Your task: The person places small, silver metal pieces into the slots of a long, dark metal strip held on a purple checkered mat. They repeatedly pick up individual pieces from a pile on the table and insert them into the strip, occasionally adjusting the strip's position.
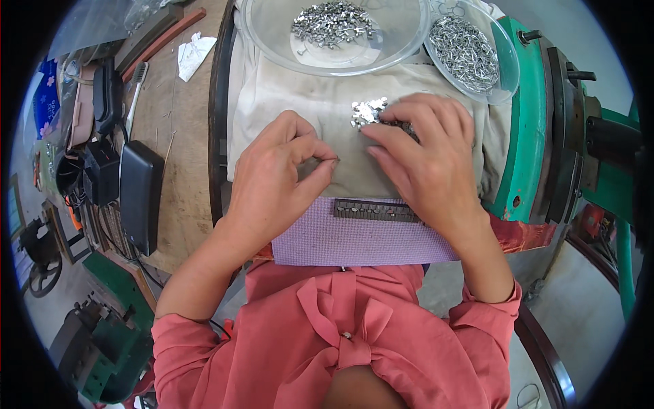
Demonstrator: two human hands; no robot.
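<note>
My left hand is over the cloth, thumb and forefinger pinched together. A tiny dark bit shows at the fingertips, too small to name. My right hand is curved over a small pile of shiny metal pieces, its fingers apart and the fingertips at the pile's edge; part of the pile is hidden beneath them. Nearer to me, a dark slotted metal strip lies on a lilac textured mat. Its right end reaches close to my right wrist, and small rounded pieces seem to sit along it.
Beyond my hands, a large clear bowl holds small metal parts; a smaller clear bowl beside it holds rivet-like pins. A green machine frame stands right. On the wooden board at left lie a black box, a toothbrush and crumpled paper.
</note>
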